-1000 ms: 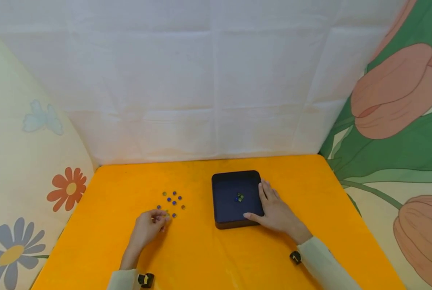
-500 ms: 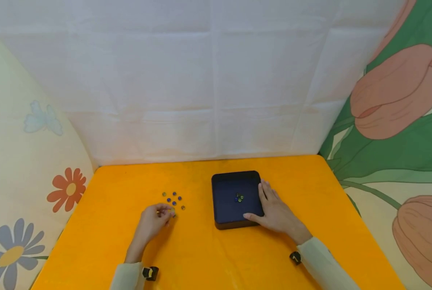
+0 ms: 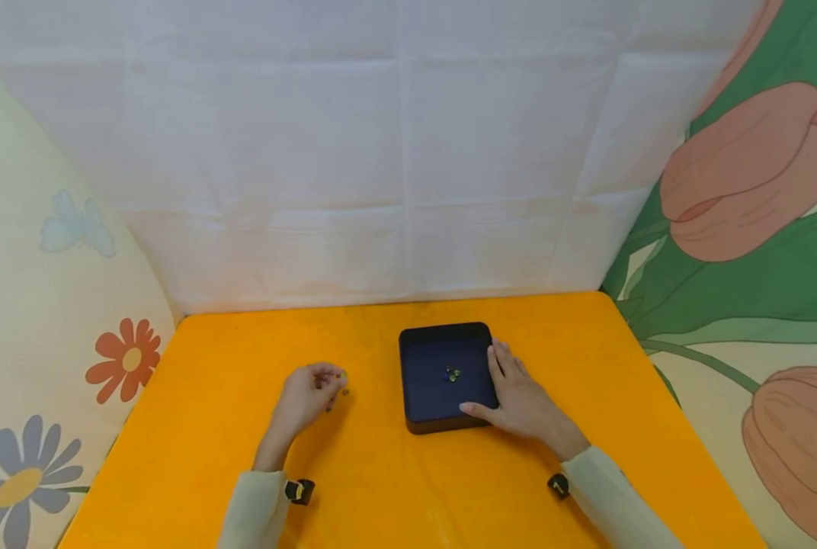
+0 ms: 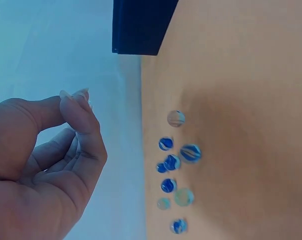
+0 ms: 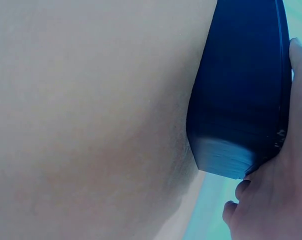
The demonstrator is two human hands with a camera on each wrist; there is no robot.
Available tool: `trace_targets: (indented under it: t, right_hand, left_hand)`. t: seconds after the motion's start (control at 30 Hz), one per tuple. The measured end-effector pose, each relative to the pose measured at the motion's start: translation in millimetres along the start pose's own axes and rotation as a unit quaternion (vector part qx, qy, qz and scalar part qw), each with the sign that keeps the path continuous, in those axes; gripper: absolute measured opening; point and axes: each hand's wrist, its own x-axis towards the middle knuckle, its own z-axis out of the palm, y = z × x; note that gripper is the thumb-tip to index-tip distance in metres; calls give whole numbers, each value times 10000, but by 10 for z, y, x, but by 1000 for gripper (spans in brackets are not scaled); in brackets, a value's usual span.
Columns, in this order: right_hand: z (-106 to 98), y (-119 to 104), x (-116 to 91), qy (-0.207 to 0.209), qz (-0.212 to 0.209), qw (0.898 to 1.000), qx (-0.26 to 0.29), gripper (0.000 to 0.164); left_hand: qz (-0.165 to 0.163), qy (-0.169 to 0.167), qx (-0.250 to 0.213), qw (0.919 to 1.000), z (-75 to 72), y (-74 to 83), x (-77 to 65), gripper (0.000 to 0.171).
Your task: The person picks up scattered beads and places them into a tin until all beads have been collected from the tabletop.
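My left hand [image 3: 304, 398] is raised over the left of the table, thumb and index fingertips pinching a small yellow-green marble [image 3: 343, 374]. In the left wrist view, the fingers hide that marble. Below lie several loose blue marbles [image 4: 191, 153], greenish ones [image 4: 184, 196] and a pale one [image 4: 176, 118]; the hand covers most of them in the head view. A square dark box [image 3: 432, 415] stands right of centre, holding a few green and blue marbles [image 3: 453, 374]. My right hand [image 3: 525, 404] rests at its near right corner, fingers straight along the outer side, thumb over the near rim.
An orange cloth [image 3: 395, 496] covers the table. Behind it hangs a white sheet [image 3: 312, 152], with flower-printed panels at left and right. A black wrist device [image 3: 300, 492] sits at the left sleeve, another device [image 3: 558, 486] at the right.
The left hand has moved right and away from the body, carrying the marble between its fingertips and passing over the loose marbles. The right hand and the box have stayed in place.
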Motion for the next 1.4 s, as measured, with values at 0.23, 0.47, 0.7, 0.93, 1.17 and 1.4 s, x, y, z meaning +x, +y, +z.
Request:
trace_targets:
  t: [0.23, 0.47, 0.7, 0.93, 1.17, 1.4]
  right_hand:
    - [-28, -11, 7, 59, -49, 9999, 69, 122]
    - [-35, -15, 27, 75, -77, 9999, 68, 121]
    - [-38, -15, 31, 31, -104, 9999, 20, 122]
    - [10, -18, 26, 23, -176, 9998, 17, 123]
    - [45, -17, -13, -8, -113, 9999, 119, 122]
    - [-4, -6, -9, 100, -104, 9998, 108, 121]
  left_hand:
    - [168, -83, 13, 9998, 30, 185, 105, 26]
    - [249, -84, -127, 9996, 97, 364, 193, 22]
    - [270, -55, -84, 9996, 179, 500, 275, 22]
    - [306, -121, -434, 9985, 281, 545, 339, 20]
    - [347, -178, -511, 9979, 410, 581, 389, 20]
    - [509, -248, -508, 9971, 507, 730, 516, 21]
